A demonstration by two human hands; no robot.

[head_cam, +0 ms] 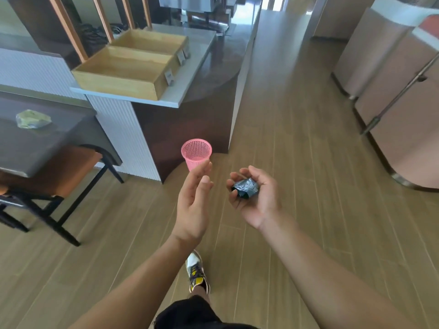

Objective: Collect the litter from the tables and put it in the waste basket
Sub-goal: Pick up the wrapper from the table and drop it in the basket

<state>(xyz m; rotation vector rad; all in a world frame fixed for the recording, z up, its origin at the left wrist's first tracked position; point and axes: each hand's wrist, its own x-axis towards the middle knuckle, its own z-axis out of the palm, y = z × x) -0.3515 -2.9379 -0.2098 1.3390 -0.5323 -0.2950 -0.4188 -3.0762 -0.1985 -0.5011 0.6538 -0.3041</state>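
A small pink mesh waste basket [196, 153] stands on the wooden floor at the foot of a counter. My right hand [255, 198] is held palm up to the right of it, fingers curled round a crumpled dark wrapper [245, 188]. My left hand [193, 205] is raised just in front of the basket, fingers straight and holding nothing. A crumpled green and silver wrapper [33, 118] lies on the dark table [47, 143] at the left.
A brown stool [59, 172] with black legs stands under the dark table. Two wooden trays [123, 72] sit on the white counter [180, 91] above the basket. Pink cabinets [399, 91] line the right side. My shoe [197, 271] is on the floor below my hands.
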